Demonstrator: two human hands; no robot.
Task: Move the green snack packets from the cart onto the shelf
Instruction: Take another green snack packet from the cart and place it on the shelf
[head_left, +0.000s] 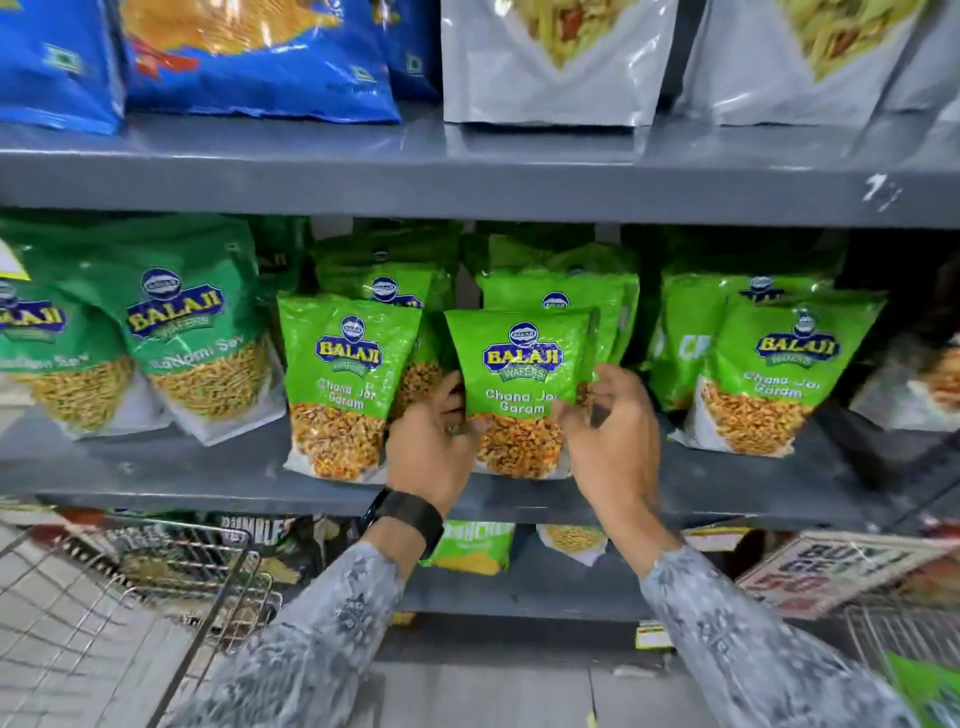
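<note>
A light green Chana Jor Garam packet (519, 374) stands upright on the middle grey shelf (208, 478), in front of a stack of the same packets. My left hand (434, 441) grips its lower left edge and my right hand (608, 421) pinches its right edge. More of these green packets stand to the left (345, 384) and to the right (769, 374). Another green packet (930, 691) shows in the cart at the bottom right corner.
Darker green sev packets (192, 332) fill the shelf's left end. Blue bags (249, 52) and grey pouches (556, 57) sit on the shelf above. A wire cart (156, 571) stands at lower left, a second wire basket rim (893, 629) at lower right. Lower shelf holds assorted packets.
</note>
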